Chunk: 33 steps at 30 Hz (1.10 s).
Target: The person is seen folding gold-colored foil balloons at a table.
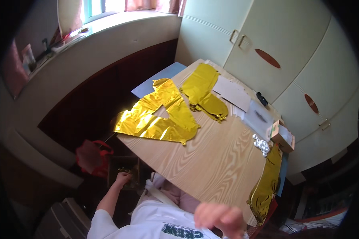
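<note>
1. We see the left hand (123, 179) lowered beside the table (219, 159), reaching into a dark box (125, 169) on the floor; whether it grips anything, we cannot tell.
2. The right hand (219, 218) is blurred at the table's near edge, and its grip is unclear too.
3. A gold foil balloon (161, 115) lies flat at the left edge.
4. A second gold piece (203, 89) lies near the far corner.
5. A red bag (92, 157) sits just beside the box.

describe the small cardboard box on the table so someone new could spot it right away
Start at the wooden table and follow its edge beside the pale cupboards. The small cardboard box sits there, next to a cluster of small white round pieces. It is the only boxy, upright thing among flat gold foil balloons.
</note>
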Motion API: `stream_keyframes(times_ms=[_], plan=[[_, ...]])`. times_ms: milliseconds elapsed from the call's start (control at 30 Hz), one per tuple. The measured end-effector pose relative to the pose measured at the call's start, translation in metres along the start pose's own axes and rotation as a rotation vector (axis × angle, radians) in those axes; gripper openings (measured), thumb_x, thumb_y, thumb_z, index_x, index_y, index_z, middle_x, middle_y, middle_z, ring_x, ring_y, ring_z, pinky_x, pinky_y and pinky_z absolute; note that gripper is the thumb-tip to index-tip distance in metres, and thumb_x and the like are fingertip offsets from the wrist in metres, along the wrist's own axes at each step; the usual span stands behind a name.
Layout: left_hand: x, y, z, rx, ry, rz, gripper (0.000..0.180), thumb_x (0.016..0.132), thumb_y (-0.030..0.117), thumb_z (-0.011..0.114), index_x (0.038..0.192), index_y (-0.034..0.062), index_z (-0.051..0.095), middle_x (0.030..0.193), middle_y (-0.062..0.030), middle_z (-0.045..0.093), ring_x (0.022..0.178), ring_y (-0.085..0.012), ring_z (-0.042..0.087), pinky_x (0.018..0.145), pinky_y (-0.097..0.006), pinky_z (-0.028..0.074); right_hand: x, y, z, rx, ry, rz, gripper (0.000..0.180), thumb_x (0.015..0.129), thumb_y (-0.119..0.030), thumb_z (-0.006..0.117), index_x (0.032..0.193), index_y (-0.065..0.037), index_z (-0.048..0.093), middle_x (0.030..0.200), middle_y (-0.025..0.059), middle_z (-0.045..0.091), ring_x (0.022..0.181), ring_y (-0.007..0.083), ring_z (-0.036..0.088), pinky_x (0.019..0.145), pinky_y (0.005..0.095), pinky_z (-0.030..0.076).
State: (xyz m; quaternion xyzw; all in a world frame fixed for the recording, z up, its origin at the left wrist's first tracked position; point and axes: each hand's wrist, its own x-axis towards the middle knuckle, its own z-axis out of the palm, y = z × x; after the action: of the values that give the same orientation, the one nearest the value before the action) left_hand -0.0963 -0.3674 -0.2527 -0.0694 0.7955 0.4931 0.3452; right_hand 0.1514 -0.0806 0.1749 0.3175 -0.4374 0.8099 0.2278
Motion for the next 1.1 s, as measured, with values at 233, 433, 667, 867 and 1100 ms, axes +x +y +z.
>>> stream_keyframes(times_ms=[233,433,667,867,1100], plan=[[0.070,-0.082,-0.006,0.631,0.264,-0.243,0.028,0.079,0.016,0.070,0.101,-0.0020,0.069,0.106,-0.0218,0.068,0.106,-0.0350,0.065,0.089,-0.043,0.053,-0.044,0.022,0.058,0.414,0.062,-0.169,0.047,0.089,-0.036,0.064,0.121,-0.003,0.056,0.099,0.0202,0.061,0.087,0.0282,0.057,0.075,0.0397,0.045],[0.103,-0.108,-0.008,0.627,0.225,-0.169,0.026,0.083,0.015,0.059,0.103,0.0009,0.070,0.109,-0.0219,0.067,0.105,-0.0346,0.065,0.084,-0.044,0.054,-0.031,0.027,0.050,0.230,-0.036,-0.057,0.043,0.088,-0.035,0.065,0.119,-0.006,0.056,0.102,0.0160,0.060,0.089,0.0264,0.056,0.077,0.0384,0.045],[0.097,-0.111,-0.003,0.029,-0.078,-0.193,0.031,0.091,0.027,0.054,0.108,0.0053,0.070,0.116,-0.0181,0.066,0.111,-0.0293,0.062,0.091,-0.040,0.051,-0.003,0.013,0.012,-0.382,-0.358,0.082,0.039,0.087,-0.033,0.066,0.117,-0.010,0.056,0.105,0.0112,0.059,0.091,0.0244,0.055,0.078,0.0368,0.045],[0.085,-0.112,-0.027,-0.518,-0.095,-0.318,0.038,0.096,0.034,0.050,0.112,0.0048,0.066,0.112,-0.0161,0.067,0.105,-0.0276,0.064,0.092,-0.039,0.051,0.023,0.011,0.023,-1.053,-0.704,-0.060,0.036,0.086,-0.031,0.067,0.115,-0.013,0.056,0.108,0.0070,0.058,0.093,0.0226,0.054,0.080,0.0355,0.045],[0.064,-0.094,-0.033,0.507,-0.422,0.121,0.041,0.099,0.038,0.046,0.115,0.0036,0.061,0.105,-0.0158,0.069,0.096,-0.0291,0.067,0.089,-0.044,0.053,0.031,0.017,0.063,-1.741,-0.608,-0.645,0.036,0.088,-0.029,0.063,0.122,-0.022,0.054,0.124,0.0022,0.054,0.114,0.0194,0.052,0.094,0.0359,0.045]])
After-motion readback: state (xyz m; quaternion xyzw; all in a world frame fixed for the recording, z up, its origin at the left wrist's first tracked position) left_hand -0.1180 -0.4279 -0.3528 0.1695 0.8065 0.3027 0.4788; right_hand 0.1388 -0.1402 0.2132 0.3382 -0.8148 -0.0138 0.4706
